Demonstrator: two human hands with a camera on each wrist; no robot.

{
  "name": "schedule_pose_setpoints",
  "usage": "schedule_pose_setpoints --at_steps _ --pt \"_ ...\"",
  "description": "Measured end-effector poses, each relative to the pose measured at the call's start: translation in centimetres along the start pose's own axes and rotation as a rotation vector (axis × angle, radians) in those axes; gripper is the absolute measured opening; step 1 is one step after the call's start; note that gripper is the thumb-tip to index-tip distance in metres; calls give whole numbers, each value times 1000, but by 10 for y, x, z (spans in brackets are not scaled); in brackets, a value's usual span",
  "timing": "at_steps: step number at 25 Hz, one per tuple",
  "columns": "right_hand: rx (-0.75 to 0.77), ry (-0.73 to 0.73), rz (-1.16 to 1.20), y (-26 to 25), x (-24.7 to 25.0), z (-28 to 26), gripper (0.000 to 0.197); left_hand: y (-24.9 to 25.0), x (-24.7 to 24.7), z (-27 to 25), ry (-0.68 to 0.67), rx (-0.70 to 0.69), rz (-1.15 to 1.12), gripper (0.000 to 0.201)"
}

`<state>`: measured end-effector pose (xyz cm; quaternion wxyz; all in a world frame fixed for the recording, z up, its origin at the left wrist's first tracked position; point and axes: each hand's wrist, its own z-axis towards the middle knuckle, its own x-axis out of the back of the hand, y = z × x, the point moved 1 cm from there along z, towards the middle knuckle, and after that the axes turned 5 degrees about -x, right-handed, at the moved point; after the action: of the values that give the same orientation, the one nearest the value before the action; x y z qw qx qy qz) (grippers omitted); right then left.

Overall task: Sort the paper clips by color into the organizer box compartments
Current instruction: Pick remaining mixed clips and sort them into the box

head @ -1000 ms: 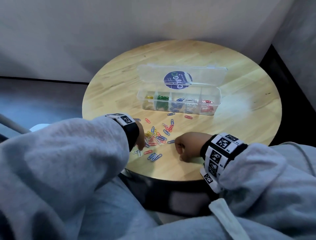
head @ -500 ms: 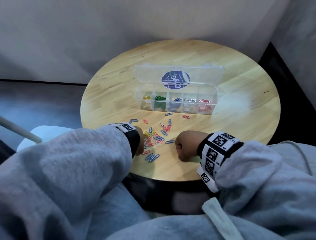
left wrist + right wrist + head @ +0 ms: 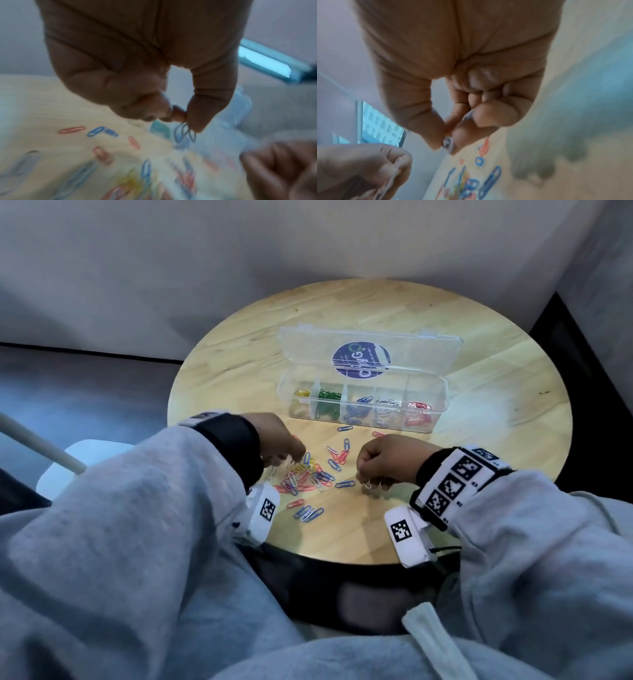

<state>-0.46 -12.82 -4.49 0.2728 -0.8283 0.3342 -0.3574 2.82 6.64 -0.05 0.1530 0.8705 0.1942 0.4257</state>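
The clear organizer box [image 3: 442,409] stands open on the round wooden table [image 3: 496,440]. Its compartments hold, from left to right, yellow, green [image 3: 329,397], blue, silver and red [image 3: 419,406] clips. Loose mixed-colour paper clips [image 3: 308,475] lie in a pile in front of the box. Over the pile's left side, my left hand [image 3: 284,453] [image 3: 181,119] pinches thin pale clips [image 3: 184,132] between thumb and finger. To the right of the pile, my right hand [image 3: 373,474] [image 3: 447,142] is curled and pinches a silver clip [image 3: 447,144] [image 3: 367,484] at its fingertips.
The box's lid [image 3: 370,354] with a round blue sticker lies open flat behind it. A few single clips [image 3: 345,428] are scattered between pile and box. Grey walls close in behind and to the right of the table. My grey sleeves cover the near edge.
Both hands have lifted off the table and moved a little toward the box. Each now shows a pale clip hanging from its fingertips; the left hand has come out from behind its sleeve.
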Motion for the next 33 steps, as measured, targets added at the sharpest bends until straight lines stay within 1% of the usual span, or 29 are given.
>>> schedule_pose_setpoints --at_steps 1,3,5,7,10,12,15,17,20,22,24,25,27,28,30,31,33 --pt "8 -11 125 -2 1 2 21 2 8 -2 2 -10 -204 10" --pt "12 -25 348 -6 2 6 21 2 21 -4 30 -34 -523 20" --pt "7 -36 482 -7 4 10 22 -2 32 -6 75 -55 -741 24" --pt "-21 -29 522 -6 3 13 25 -12 39 -4 122 -46 -843 23" --pt "-68 -9 503 -7 -3 15 29 -30 45 3 175 -8 -879 23" --pt "-87 10 493 -9 -7 14 27 -40 44 8 190 -2 -921 22" --pt "-84 25 440 -11 -14 18 21 -51 41 20 123 -20 -1043 17" --pt "-64 38 306 -12 -19 22 19 -52 42 28 63 -42 -1089 14" --pt "-10 92 9 -26 -25 22 18 -47 52 40 7 -101 -1080 18" --pt "33 112 -196 -44 -33 23 12 -44 59 45 -2 -132 -1073 21" --pt "46 103 -328 -61 -43 27 5 -43 62 46 -10 -158 -1066 21" --pt "40 97 -378 -68 -48 30 5 -42 63 45 -11 -169 -1061 21" --pt "45 97 -507 -78 -61 39 16 -44 67 43 33 -170 -1009 19" --pt "66 99 -590 -83 -67 44 23 -47 69 42 77 -156 -937 17" --pt "129 104 -735 -91 -77 54 31 -56 74 42 152 -114 -717 12" --pt "151 97 -775 -94 -81 58 32 -59 75 41 154 -90 -608 11" --pt "178 88 -828 -99 -87 64 31 -64 72 41 110 -52 -453 13"
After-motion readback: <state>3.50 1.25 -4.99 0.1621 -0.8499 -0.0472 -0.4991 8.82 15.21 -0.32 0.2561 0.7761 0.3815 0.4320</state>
